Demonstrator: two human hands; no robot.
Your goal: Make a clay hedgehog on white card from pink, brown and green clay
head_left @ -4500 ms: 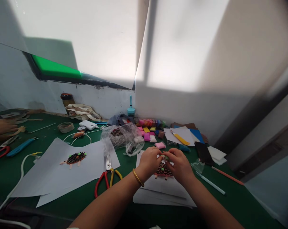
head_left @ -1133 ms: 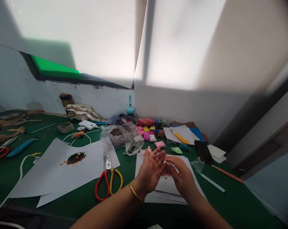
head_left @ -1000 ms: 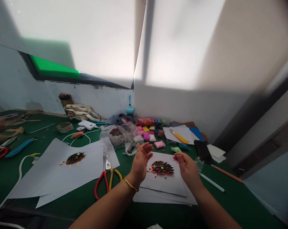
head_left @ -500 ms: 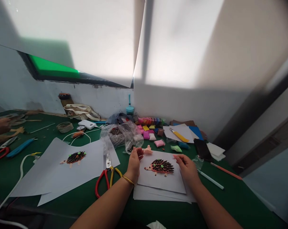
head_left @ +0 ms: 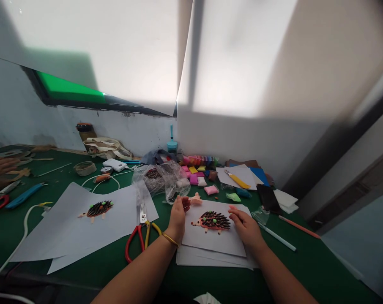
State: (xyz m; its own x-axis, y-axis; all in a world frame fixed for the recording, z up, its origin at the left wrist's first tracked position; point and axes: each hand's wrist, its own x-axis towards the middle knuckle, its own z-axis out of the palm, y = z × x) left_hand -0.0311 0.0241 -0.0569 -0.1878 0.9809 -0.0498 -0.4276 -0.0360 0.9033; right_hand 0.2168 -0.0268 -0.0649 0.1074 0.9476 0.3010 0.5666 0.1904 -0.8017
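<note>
A hedgehog figure (head_left: 212,221) with a pink body, dark spiky back and green dots lies on a white paper sheet (head_left: 210,245), on top of other sheets. At the sheet's left edge is my left hand (head_left: 178,217), fingers curled and closed; what they hold, if anything, is hidden. A pale pink clay piece (head_left: 196,199) lies just beyond its fingertips. My right hand (head_left: 247,228) is closed over the sheet's right side, its fingertips pinched at a small bit of pink clay (head_left: 232,207), right of the hedgehog.
Scissors (head_left: 143,228) with red and yellow handles lie left of my forearm. Another hedgehog (head_left: 99,210) is on paper further left. Clay packets (head_left: 211,190), a yellow cutter (head_left: 239,180), a plastic bag (head_left: 161,179) and a pen (head_left: 278,237) lie around. Another person's hand (head_left: 1,166) is far left.
My right fingertips have shifted slightly left and down, toward the hedgehog. My left hand stays at the paper's edge. The other person's hand has moved and flattened.
</note>
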